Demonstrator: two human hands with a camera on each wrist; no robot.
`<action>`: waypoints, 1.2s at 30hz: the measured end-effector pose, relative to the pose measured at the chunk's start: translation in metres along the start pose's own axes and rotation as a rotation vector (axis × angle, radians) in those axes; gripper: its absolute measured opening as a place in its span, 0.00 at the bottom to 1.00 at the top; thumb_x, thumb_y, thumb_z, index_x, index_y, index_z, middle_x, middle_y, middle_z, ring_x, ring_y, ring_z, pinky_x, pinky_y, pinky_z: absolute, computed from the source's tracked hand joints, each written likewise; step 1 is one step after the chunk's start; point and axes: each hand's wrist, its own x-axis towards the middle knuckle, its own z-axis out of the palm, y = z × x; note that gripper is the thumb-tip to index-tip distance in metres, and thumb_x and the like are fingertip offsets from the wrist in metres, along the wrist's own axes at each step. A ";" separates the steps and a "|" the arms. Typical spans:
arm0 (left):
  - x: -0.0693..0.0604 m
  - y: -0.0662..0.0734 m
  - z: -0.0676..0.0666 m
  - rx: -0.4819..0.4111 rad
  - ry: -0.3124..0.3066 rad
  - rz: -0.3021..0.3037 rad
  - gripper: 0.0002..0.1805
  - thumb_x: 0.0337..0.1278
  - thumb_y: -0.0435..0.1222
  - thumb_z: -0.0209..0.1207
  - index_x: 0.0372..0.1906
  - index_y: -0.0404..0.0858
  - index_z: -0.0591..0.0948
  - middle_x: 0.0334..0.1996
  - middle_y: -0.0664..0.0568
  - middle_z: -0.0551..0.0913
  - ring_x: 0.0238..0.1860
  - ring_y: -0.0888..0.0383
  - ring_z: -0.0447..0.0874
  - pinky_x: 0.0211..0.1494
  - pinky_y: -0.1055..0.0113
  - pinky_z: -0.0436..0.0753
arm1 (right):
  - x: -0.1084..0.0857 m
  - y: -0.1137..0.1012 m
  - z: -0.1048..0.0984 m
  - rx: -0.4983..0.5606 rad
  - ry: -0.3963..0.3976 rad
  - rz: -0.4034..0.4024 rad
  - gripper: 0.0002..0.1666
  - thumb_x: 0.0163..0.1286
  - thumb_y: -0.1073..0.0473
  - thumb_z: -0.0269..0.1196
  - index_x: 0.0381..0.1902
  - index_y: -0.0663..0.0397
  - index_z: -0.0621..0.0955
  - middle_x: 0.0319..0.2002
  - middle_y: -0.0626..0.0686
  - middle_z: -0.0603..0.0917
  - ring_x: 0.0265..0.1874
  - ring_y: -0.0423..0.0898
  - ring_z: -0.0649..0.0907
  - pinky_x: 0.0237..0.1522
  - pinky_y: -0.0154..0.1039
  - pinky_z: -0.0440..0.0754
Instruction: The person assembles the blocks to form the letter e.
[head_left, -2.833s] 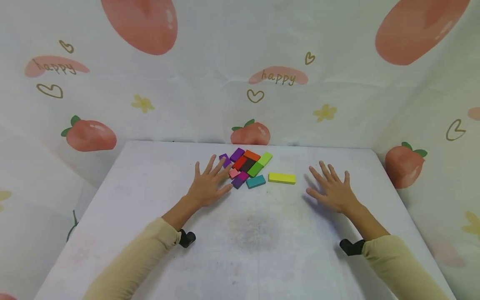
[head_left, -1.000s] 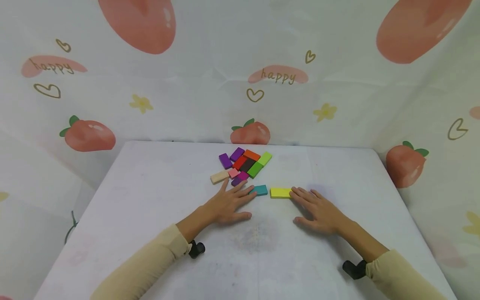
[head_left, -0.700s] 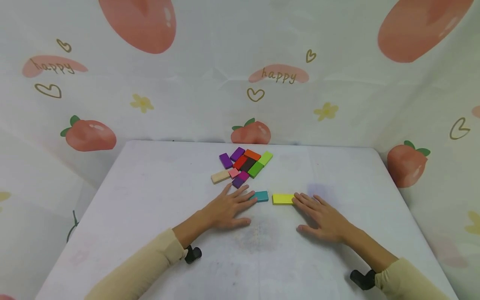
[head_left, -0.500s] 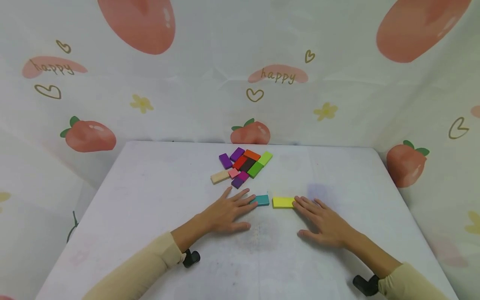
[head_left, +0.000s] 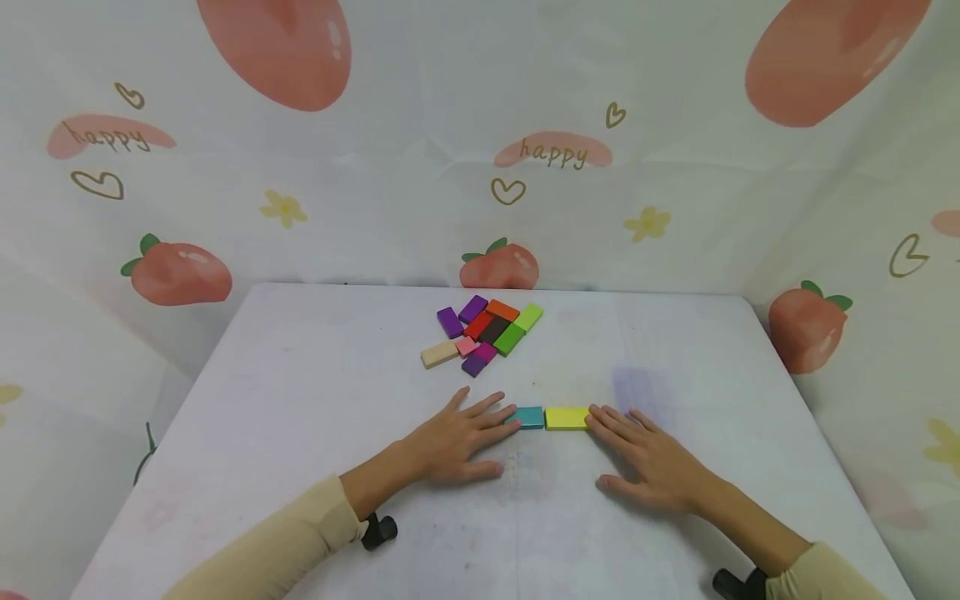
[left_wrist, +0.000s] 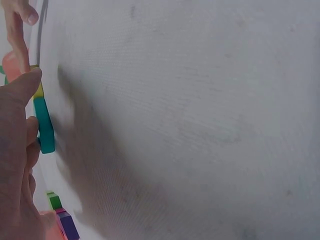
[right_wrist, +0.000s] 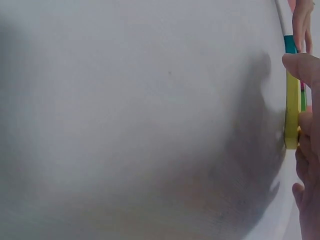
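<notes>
In the head view, my left hand (head_left: 457,437) lies with spread, straight fingers, its fingertips on the left end of a teal block (head_left: 531,417). My right hand (head_left: 652,462) touches the right end of a yellow block (head_left: 566,418) with extended fingertips. The two blocks lie end to end in a line, with at most a hairline gap. In the left wrist view the teal block (left_wrist: 45,125) is beside the left fingers, and the right wrist view has the yellow block (right_wrist: 292,110) beside the right fingers. Each hand covers its block's outer end.
Behind the hands, a cluster of flat blocks lies on the white table (head_left: 300,358): purple (head_left: 450,322), orange (head_left: 502,311), dark brown (head_left: 493,329), green (head_left: 510,339), pink (head_left: 467,346) and others. A beige block (head_left: 439,355) is at its left. A patterned cloth (head_left: 375,167) hangs behind.
Both hands have come down onto the teal and yellow blocks, which have moved toward the person, away from the cluster. The teal block has straightened and come closer to the yellow one.
</notes>
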 end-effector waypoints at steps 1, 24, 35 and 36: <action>0.000 0.000 0.000 0.002 0.000 0.002 0.39 0.69 0.63 0.45 0.79 0.52 0.56 0.79 0.57 0.53 0.80 0.53 0.40 0.74 0.35 0.48 | -0.001 0.000 0.000 -0.004 0.001 -0.003 0.48 0.65 0.36 0.63 0.74 0.56 0.66 0.73 0.56 0.67 0.70 0.55 0.69 0.76 0.39 0.44; 0.002 0.004 -0.001 0.024 -0.002 0.009 0.37 0.71 0.62 0.42 0.79 0.53 0.55 0.79 0.57 0.52 0.80 0.52 0.40 0.74 0.35 0.49 | -0.001 -0.001 0.000 -0.099 0.033 -0.060 0.48 0.65 0.34 0.62 0.73 0.56 0.67 0.72 0.56 0.69 0.69 0.55 0.70 0.76 0.43 0.47; 0.004 0.002 -0.005 0.012 -0.039 0.009 0.37 0.71 0.62 0.41 0.79 0.53 0.55 0.79 0.59 0.51 0.80 0.53 0.39 0.75 0.38 0.48 | 0.001 -0.005 0.002 -0.106 0.036 -0.044 0.48 0.66 0.33 0.60 0.73 0.59 0.67 0.73 0.57 0.67 0.71 0.56 0.68 0.72 0.50 0.55; 0.004 0.001 -0.006 0.013 -0.042 0.009 0.37 0.71 0.62 0.41 0.79 0.53 0.55 0.79 0.59 0.51 0.80 0.54 0.39 0.75 0.38 0.48 | 0.001 -0.005 0.002 -0.107 0.036 -0.042 0.48 0.66 0.33 0.60 0.73 0.59 0.67 0.73 0.57 0.67 0.71 0.56 0.68 0.72 0.50 0.56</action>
